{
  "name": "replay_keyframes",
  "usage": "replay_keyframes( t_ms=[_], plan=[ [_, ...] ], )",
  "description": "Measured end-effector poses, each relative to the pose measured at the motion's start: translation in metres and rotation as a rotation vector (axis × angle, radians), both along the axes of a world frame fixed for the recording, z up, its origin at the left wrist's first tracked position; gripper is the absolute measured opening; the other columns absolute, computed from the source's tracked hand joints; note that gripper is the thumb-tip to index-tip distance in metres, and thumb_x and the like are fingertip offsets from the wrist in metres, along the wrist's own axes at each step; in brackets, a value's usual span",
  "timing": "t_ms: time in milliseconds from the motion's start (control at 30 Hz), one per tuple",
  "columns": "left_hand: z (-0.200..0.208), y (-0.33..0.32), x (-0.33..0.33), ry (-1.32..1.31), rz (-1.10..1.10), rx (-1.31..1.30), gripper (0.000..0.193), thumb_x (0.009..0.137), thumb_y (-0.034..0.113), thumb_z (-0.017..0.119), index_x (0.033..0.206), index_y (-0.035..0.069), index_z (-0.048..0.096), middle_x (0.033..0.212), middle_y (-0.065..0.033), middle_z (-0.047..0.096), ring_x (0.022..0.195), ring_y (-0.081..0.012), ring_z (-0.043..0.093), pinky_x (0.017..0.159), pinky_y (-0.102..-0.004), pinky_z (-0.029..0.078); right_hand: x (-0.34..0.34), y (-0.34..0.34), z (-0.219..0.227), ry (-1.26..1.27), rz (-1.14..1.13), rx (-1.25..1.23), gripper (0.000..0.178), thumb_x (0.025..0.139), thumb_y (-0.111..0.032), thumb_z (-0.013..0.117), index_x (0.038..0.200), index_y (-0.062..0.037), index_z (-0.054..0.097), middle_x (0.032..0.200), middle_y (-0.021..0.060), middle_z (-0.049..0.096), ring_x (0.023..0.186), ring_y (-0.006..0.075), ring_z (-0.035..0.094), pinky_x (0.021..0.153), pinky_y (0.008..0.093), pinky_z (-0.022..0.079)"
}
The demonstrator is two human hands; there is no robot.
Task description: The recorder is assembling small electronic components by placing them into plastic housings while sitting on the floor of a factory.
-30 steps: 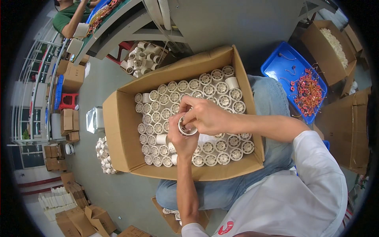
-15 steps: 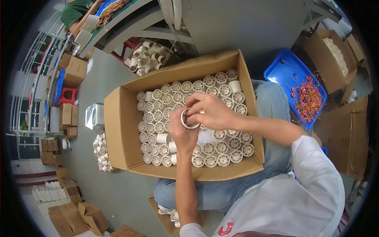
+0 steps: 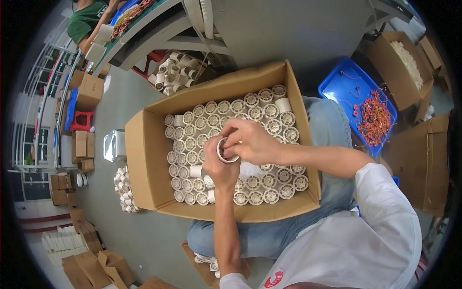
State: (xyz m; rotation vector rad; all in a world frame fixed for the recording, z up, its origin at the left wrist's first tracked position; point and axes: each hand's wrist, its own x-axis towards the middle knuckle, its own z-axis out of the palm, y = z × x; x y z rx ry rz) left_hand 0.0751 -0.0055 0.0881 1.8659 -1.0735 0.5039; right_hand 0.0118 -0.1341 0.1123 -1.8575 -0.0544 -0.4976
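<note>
My left hand (image 3: 219,168) is wrapped round a white plastic cylindrical housing (image 3: 233,159), its open end facing up. Bent fingers of my right hand (image 3: 255,141) reach into that opening, pressed together; whatever they pinch is hidden. Both hands are above a cardboard box (image 3: 140,159) resting across my lap. Inside the box, rows of similar white housings (image 3: 271,196) stand mostly with slotted round ends up, and a few lie on their sides. A translucent white patch shows among them just below my right hand.
To the right, a blue tray (image 3: 332,86) holds a heap of red parts with wires (image 3: 375,123). Another carton (image 3: 399,89) beyond it has pale pieces inside. More white housings (image 3: 179,72) fill a container by the bench. A person in a green shirt (image 3: 86,21) works at upper left.
The view has shifted slightly. My hands remain together over the box, with my right fingers still inside the housing and sitting a little lower in it.
</note>
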Motion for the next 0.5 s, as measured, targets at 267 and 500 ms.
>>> replay_keyframes(
  t_ms=[267, 500],
  plan=[
    [0.0078, 0.001, 0.0011, -0.068, -0.025, 0.068, 0.039, 0.068, -0.003, 0.071, 0.104, 0.001, 0.056, 0.091, -0.0159, 0.062, 0.078, -0.0319, 0.064, 0.064, -0.0374, 0.053, -0.0011, 0.0002, -0.0056, -0.132, 0.01, -0.073, 0.01, 0.069, 0.0, 0.068, 0.078, 0.0, 0.071, 0.092, 0.0125, 0.061, 0.082, 0.0267, 0.062, 0.071, 0.0354, 0.05],
    [0.0055, 0.0021, -0.0022, -0.009, -0.013, 0.03, 0.04, 0.067, -0.004, 0.071, 0.104, 0.001, 0.056, 0.091, -0.016, 0.062, 0.077, -0.0325, 0.064, 0.063, -0.0374, 0.053, -0.0015, 0.0026, -0.0082, -0.094, 0.013, 0.012, 0.011, 0.07, -0.002, 0.07, 0.081, -0.0009, 0.072, 0.095, 0.0126, 0.061, 0.084, 0.0265, 0.062, 0.073, 0.0353, 0.05]
  ],
)
